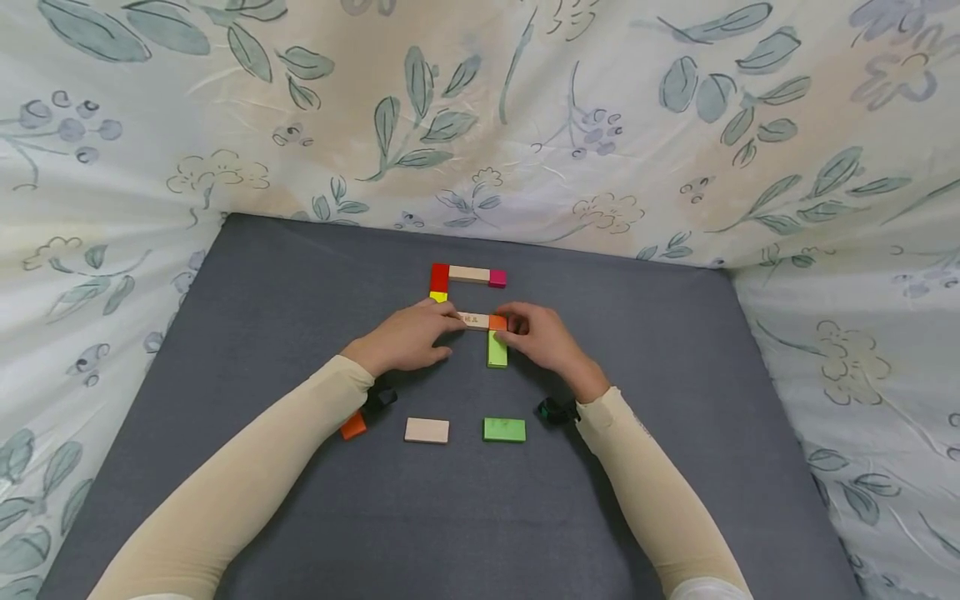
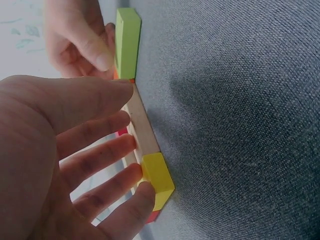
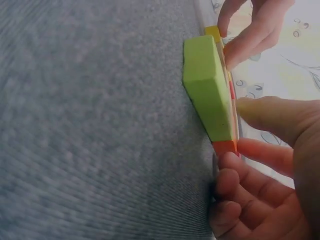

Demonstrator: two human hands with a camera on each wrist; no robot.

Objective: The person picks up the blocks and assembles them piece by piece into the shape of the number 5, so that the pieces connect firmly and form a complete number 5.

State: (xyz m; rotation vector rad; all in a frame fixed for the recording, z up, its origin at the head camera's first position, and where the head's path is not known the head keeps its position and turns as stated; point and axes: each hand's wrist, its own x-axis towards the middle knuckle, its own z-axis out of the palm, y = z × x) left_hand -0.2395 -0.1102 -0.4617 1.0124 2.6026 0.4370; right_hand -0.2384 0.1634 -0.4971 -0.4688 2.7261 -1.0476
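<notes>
My left hand (image 1: 412, 335) lies over the left end of a printed wooden block (image 1: 474, 320), its fingers fairly straight and spread. In the left wrist view the fingertips touch the wood and the yellow block (image 2: 158, 175). A red block (image 1: 439, 277) adjoins the yellow one. At the wooden block's right end, my right hand (image 1: 546, 335) touches a small orange block (image 1: 497, 322) with its index finger. The thumb is by the upper end of a light green block (image 1: 497, 350), whose end meets the orange one. The other right fingers bend loosely beside the blocks.
A plain wooden block (image 1: 469, 274) and a magenta block (image 1: 497, 278) continue the row from the red one. Nearer me lie a pale wooden block (image 1: 427, 431), a green block (image 1: 504, 430) and an orange block (image 1: 353, 426), partly hidden by the left arm. Floral cloth (image 1: 480, 125) hangs behind.
</notes>
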